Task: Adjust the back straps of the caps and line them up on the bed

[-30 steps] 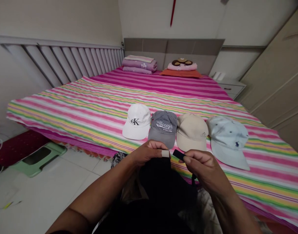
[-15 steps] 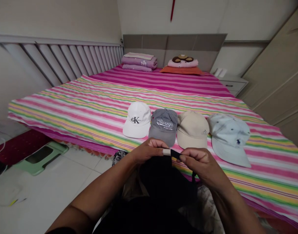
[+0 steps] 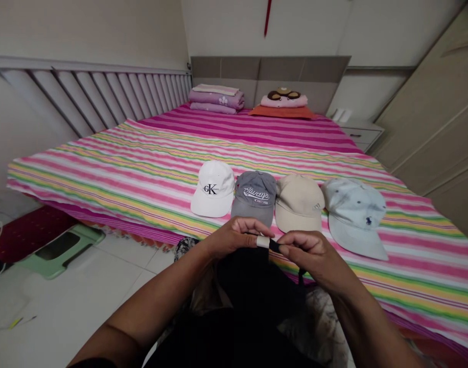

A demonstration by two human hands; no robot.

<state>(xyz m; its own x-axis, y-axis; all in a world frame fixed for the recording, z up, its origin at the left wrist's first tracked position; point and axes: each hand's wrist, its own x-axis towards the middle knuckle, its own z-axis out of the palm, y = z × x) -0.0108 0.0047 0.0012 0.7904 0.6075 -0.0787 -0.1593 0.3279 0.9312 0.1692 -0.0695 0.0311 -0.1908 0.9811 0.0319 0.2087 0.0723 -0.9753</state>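
Note:
Both hands are at the strap of a black cap (image 3: 243,273), which hangs over my lap and blends into my dark clothes. My left hand (image 3: 236,240) pinches the strap by its pale buckle (image 3: 263,242). Thumb and fingertips of my right hand (image 3: 305,250) close on the black strap end (image 3: 274,246) just right of the buckle. Just beyond the hands, a row of caps lies on the bed: a white cap (image 3: 214,189), a grey cap (image 3: 254,194), a beige cap (image 3: 299,204) and a pale blue cap (image 3: 354,214).
A striped sheet (image 3: 122,168) covers the bed. Folded purple bedding (image 3: 214,99) and a pink pillow on an orange one (image 3: 280,111) lie by the headboard (image 3: 237,71). A green stool (image 3: 61,255) stands on the floor at left; a nightstand (image 3: 362,134) is at far right.
The right hand has come slightly closer to the left, and less strap shows between the buckle and the right fingertips. The view has shifted slightly; the row of caps is unchanged.

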